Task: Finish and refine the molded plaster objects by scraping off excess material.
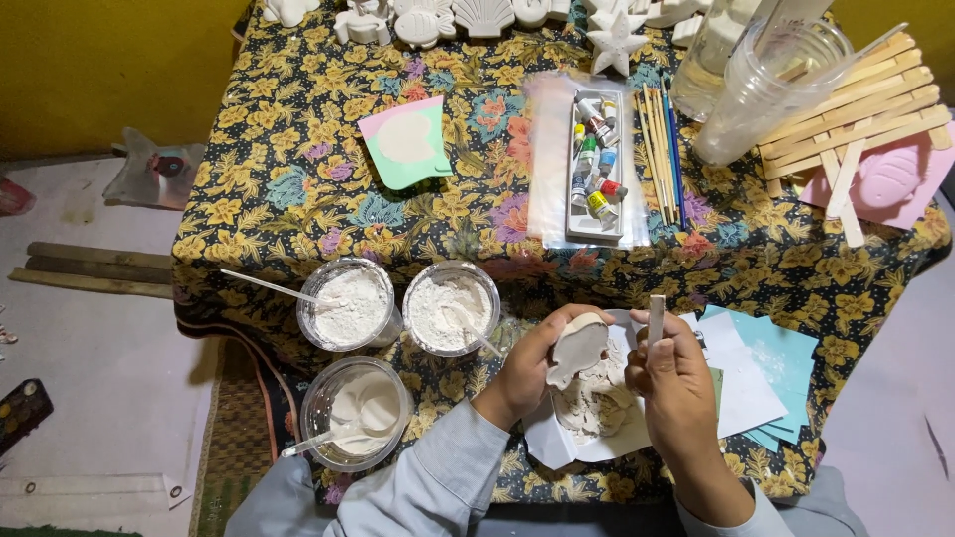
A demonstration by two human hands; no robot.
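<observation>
Gripping a white plaster cast (577, 348) in the left hand (525, 376), fingers closing round its edge, just over the sheet of white paper (741, 383) heaped with plaster scrapings (595, 403). Pinching a flat wooden stick (656, 320) upright in the right hand (676, 383), just beside the cast. Sitting left of the paper: three clear cups of white powder (350, 306).

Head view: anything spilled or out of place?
Crumbly white plaster scrapings lie heaped on the white paper under the hands. The left hand holds a plaster cast, the right hand a flat stick. Nothing else stands out.
</observation>
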